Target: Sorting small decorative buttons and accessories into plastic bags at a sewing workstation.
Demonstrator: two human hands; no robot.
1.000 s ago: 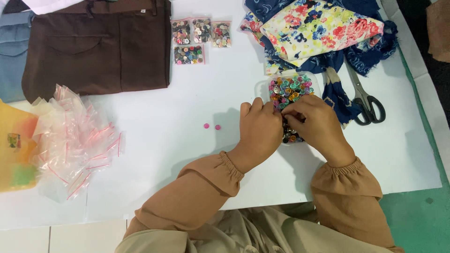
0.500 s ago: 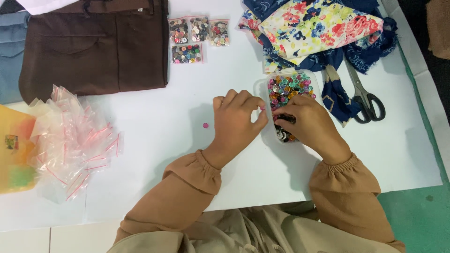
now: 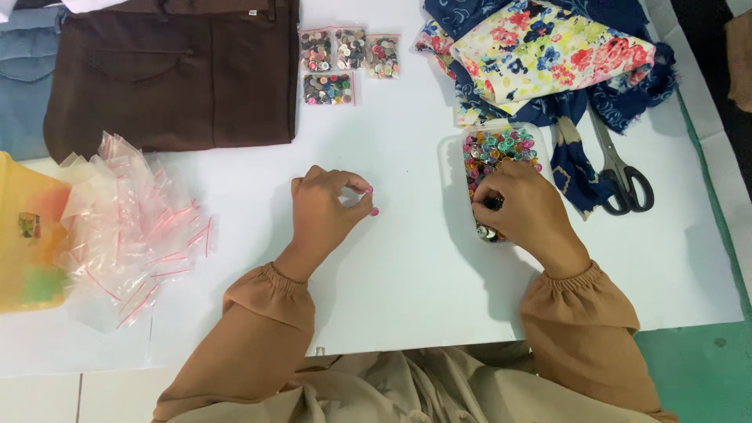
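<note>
My left hand (image 3: 321, 215) pinches a pink button (image 3: 368, 190) on the white table (image 3: 407, 266); my right hand (image 3: 523, 213) grasps buttons in the clear tub (image 3: 501, 153); four small clear button packets (image 3: 345, 64) lie beyond.

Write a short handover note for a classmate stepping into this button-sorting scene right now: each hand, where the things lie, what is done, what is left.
Left hand: fingertips at two small pink buttons on the white table, one pinched, one just beside.
Right hand: fingers down in the clear tub of mixed buttons.
Done: four small bags of buttons lie filled by the brown garment.
Left: the tub is still heaped; a pile of empty zip bags waits at the left. Scissors lie right of the tub.
</note>
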